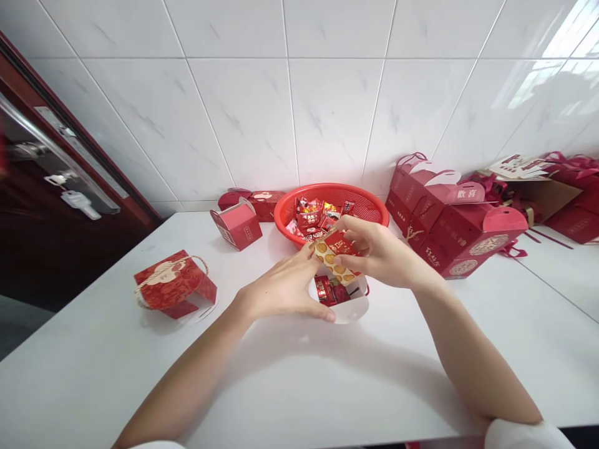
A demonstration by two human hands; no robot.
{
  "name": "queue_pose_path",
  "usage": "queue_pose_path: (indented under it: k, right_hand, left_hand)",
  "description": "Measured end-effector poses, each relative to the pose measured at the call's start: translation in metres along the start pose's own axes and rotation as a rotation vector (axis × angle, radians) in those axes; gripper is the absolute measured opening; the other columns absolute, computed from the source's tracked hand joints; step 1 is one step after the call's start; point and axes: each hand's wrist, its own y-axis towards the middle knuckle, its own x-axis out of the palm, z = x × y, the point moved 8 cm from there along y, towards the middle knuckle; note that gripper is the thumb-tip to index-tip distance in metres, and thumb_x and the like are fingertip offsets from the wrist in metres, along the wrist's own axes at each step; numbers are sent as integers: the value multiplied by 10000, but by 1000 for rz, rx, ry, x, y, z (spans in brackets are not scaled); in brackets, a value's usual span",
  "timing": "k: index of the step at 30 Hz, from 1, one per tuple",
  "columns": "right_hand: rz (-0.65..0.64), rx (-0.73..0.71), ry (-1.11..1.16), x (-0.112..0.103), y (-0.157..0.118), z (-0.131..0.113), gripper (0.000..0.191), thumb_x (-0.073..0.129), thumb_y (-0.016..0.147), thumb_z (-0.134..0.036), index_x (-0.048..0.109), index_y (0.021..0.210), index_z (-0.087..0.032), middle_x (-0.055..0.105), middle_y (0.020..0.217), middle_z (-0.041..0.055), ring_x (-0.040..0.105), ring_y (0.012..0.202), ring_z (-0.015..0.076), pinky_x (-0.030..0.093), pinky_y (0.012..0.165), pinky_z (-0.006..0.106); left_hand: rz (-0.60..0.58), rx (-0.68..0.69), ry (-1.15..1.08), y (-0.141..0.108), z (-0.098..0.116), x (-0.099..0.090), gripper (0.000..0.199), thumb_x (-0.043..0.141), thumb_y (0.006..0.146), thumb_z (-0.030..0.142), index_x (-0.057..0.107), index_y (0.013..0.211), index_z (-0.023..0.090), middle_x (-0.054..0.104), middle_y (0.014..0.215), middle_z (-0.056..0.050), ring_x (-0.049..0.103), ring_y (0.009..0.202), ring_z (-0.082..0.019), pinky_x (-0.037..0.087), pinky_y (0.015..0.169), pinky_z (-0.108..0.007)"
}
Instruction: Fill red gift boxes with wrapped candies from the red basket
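Observation:
My right hand (381,252) pinches a red and yellow biscuit packet (337,259) printed with round biscuits, tilted above an open candy box (353,310). White flaps show on this box, and red-wrapped sweets (331,290) lie inside. Around the box's left side is my left hand (283,287), its thumb at the near flap and its fingertips close to the packet; the fingers' far ends are partly hidden. Just behind both hands stands a red plastic basket (374,215) holding many wrapped sweets (314,218).
A closed red box with a rope handle (175,280) sits at left. Further back is an open red box (238,227). Stacked red boxes (449,218) stand at right, with ribboned boxes (575,206) beyond. A tiled wall (337,118) bounds the white table (290,386); a door (42,206) is at left.

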Motion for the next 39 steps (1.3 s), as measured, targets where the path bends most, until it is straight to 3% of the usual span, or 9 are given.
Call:
queue_pose_path:
  k: [4,6,12,16,20,27,33,36,39]
  right_hand:
    - [40,42,-110,8,2,3,60,612,817,-198,552,815,-187,643,805,3,561,696,138,371,588,249]
    - [56,84,-188,8,2,6,70,611,813,-208,546,798,-187,637,784,3,551,684,138,349,574,246]
    - [24,120,-279,10,-1,8,243,577,798,-115,561,1016,-221,584,685,-59,493,591,114,312,562,222]
    - [-1,182,-387,20,2,12,150,530,787,-42,543,770,-190,601,687,-19,470,593,107,290,561,232]
    - [28,304,-569,18,-1,17,201,490,803,-53,471,660,-193,525,611,3,402,552,120,209,522,276]
    - [-96,214,-521,28,-9,7,262,450,780,-33,353,604,-201,306,547,-43,193,530,107,153,506,298]
    - [-207,100,-503,44,-11,0,235,433,743,22,532,655,-172,469,613,-25,357,535,87,233,526,252]
    - [-204,100,-588,45,-9,2,235,469,757,7,608,698,-172,539,651,-9,425,565,95,234,526,251]
    - [-282,109,-617,51,-7,8,243,497,799,-28,675,797,-193,627,729,1,485,594,105,239,522,253]
  left_hand:
    - [-8,32,-35,3,-5,-1,669,826,668,546,627,1264,316,528,1414,-51,530,1270,-344,484,1003,-409]
    - [-10,7,-41,4,-8,-1,729,833,650,552,594,1297,315,546,1355,-64,560,1214,-340,503,958,-407]
    - [-50,-62,-18,5,-15,-1,764,828,624,579,547,1272,286,542,1247,-63,572,1133,-324,508,880,-392]
    - [-55,-63,-20,5,-17,-1,763,822,621,593,543,1253,271,542,1217,-67,586,1075,-309,506,825,-368]
    - [-50,-86,-14,5,-18,0,879,825,601,597,490,1357,300,528,1281,-83,584,1112,-328,496,859,-380]
    - [-61,-108,-42,2,-13,-1,783,814,614,584,534,1287,298,544,1228,-64,592,1067,-315,505,837,-398]
    - [-39,-81,-63,1,-10,0,783,816,626,520,518,1320,315,537,1243,-47,611,1050,-301,518,814,-380]
    - [-59,-117,-47,1,-13,2,850,827,624,510,474,1374,322,520,1297,-57,614,1083,-310,520,847,-389]
    - [-78,-124,-45,1,-14,3,902,833,618,535,445,1408,339,490,1358,-60,595,1159,-320,510,907,-391]
